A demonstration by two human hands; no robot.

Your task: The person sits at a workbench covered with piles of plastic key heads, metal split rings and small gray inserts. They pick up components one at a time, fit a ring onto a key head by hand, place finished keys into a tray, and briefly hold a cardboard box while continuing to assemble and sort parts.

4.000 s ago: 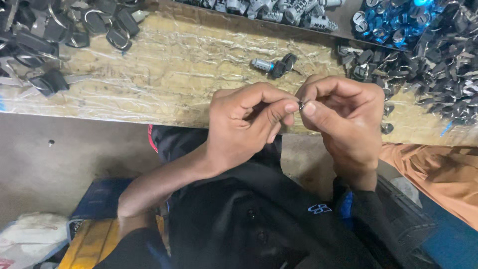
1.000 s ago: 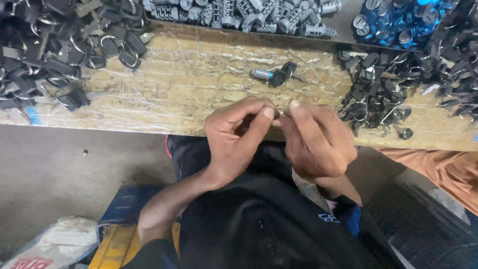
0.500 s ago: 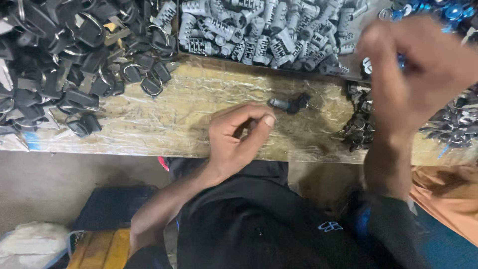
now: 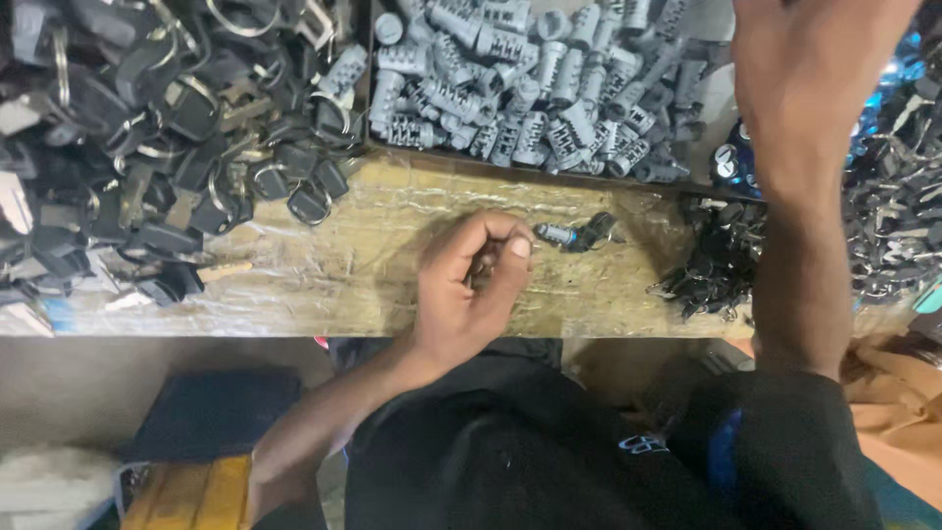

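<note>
My left hand (image 4: 471, 290) rests over the plastic-covered wooden bench (image 4: 392, 265), fingers curled and thumb pressed to the forefinger around a small part that is mostly hidden. Just right of its thumb lies a small lock cylinder with a dark key head (image 4: 579, 234). My right hand (image 4: 814, 79) is stretched far forward at the top right, above the heap of blue and dark parts (image 4: 903, 186). Its fingers are cut off by the frame edge, so what it holds is hidden.
A tray of grey metal lock cylinders (image 4: 530, 88) stands at the back centre. A big heap of black-headed keys on rings (image 4: 147, 147) fills the left. A small pile of dark keys (image 4: 711, 270) lies right of centre. The bench's front edge runs just below my left hand.
The two hands, earlier pinched together over a small part, have separated. My right hand has reached up and away to the far right; my left hand stays curled over the bench.
</note>
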